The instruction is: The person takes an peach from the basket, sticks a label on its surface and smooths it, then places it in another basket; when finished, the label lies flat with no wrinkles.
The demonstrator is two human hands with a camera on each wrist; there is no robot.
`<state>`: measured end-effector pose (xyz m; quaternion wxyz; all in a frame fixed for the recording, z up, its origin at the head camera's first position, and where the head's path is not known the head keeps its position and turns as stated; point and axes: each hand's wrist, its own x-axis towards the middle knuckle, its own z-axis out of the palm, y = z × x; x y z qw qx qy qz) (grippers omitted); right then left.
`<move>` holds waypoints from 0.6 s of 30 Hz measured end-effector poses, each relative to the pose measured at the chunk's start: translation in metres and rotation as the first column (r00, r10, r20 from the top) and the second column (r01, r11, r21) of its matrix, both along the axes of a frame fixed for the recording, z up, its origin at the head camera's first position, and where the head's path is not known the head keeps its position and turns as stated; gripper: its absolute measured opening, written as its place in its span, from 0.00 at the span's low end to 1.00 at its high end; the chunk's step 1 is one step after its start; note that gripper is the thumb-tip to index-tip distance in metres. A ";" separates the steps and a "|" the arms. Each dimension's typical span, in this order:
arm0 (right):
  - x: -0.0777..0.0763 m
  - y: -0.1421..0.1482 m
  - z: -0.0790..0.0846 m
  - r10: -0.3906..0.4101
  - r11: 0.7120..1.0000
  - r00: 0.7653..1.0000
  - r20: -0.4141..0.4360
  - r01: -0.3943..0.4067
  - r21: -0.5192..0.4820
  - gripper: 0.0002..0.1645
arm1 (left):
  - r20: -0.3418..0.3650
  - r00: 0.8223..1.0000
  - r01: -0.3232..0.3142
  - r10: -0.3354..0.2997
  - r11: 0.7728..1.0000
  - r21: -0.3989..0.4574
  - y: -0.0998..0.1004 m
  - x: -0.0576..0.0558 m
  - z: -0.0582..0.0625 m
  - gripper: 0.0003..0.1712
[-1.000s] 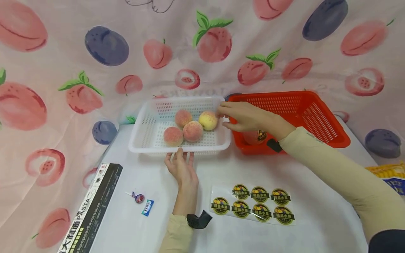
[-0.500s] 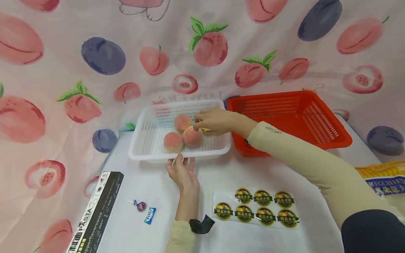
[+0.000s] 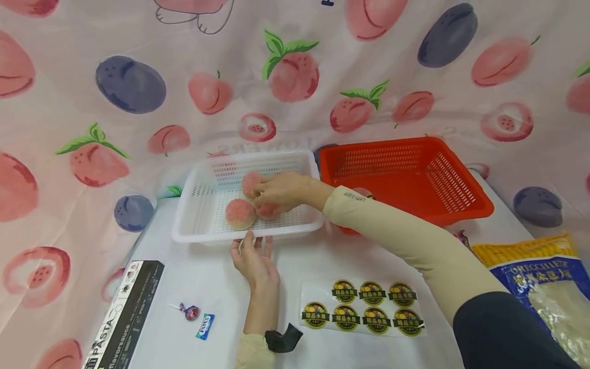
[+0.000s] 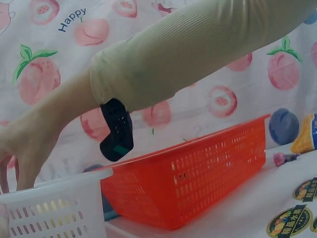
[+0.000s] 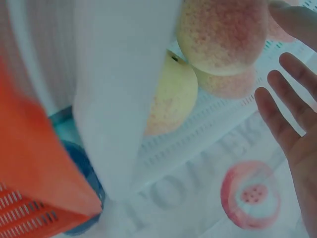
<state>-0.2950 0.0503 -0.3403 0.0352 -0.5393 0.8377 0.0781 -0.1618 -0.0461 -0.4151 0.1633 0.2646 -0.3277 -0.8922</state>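
My right hand (image 3: 288, 190) reaches into the white plastic basket (image 3: 182, 233), over a pinkish peach (image 3: 267, 211). In the right wrist view its fingers are spread, and the thumb lies beside a peach (image 5: 223, 34); whether they touch is unclear. Two more pink peaches, one in front (image 3: 240, 214) and one behind (image 3: 251, 184), lie next to that hand. A yellow peach (image 5: 173, 96) shows in the right wrist view but is hidden from the head view. At the basket's front rim my left hand (image 3: 257, 269) holds on, one digit over the rim and others below it.
To the right stands a red basket (image 3: 405, 189) with a labelled fruit (image 3: 364, 192) partly behind the sleeve. A sticker sheet (image 3: 361, 307) lies in front. Left are a lollipop (image 3: 190, 311), a small blue-wrapped sweet (image 3: 205, 326) and a pasta box (image 3: 126, 312). A pasta bag (image 3: 539, 287) lies right.
My right hand has moved left, from beside the yellow peach at the white basket's right side to over the middle peaches. The left hand stays at the rim. The head view has shifted slightly.
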 end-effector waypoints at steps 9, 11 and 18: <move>-0.010 -0.005 -0.011 -0.079 0.995 0.996 0.041 0.076 0.064 0.25 | -0.013 1.000 0.001 -0.001 1.000 0.013 -0.002 0.000 0.000 0.15; -0.010 -0.006 -0.009 -0.092 0.994 0.994 0.058 0.088 0.068 0.26 | -0.015 1.000 -0.002 0.002 1.000 0.016 -0.001 0.000 -0.001 0.14; -0.011 -0.024 -0.009 -0.016 0.995 0.999 0.050 0.011 0.104 0.23 | -0.012 1.000 -0.005 0.006 0.999 0.044 -0.003 -0.001 -0.001 0.14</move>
